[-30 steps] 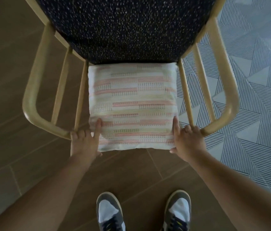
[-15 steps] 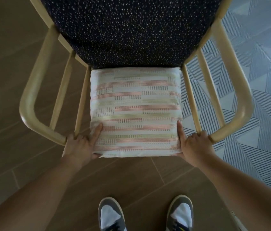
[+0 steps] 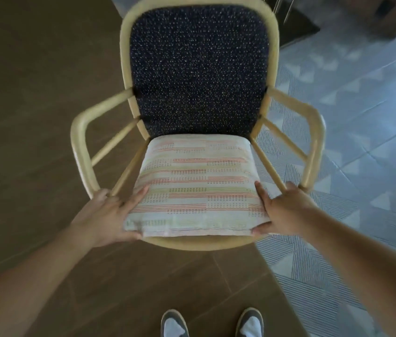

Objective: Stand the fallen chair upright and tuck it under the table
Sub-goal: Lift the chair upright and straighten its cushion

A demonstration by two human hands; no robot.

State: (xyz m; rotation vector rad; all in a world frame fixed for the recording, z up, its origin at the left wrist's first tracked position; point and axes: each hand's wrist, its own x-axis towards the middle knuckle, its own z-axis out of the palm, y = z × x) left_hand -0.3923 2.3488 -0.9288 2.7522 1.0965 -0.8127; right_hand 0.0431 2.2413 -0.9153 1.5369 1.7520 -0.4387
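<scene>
The chair (image 3: 198, 69) has a pale wooden frame, a dark speckled backrest and a striped white seat cushion (image 3: 197, 188). It faces me, backrest pointing away and tilted back. My left hand (image 3: 112, 215) grips the seat's front left corner, thumb under the cushion edge and fingers on top. My right hand (image 3: 282, 210) grips the front right corner the same way. The chair's legs are hidden beneath the seat. No table is clearly in view.
Brown wood-look floor (image 3: 34, 117) spreads to the left and under my shoes (image 3: 175, 324). A grey geometric-patterned rug (image 3: 362, 154) lies to the right. Dark, blurred furniture legs (image 3: 287, 10) show past the chair's top right.
The chair has swung up and away from me: the backrest now shows whole and the seat front rim has appeared. Both hands stayed on the seat's front corners.
</scene>
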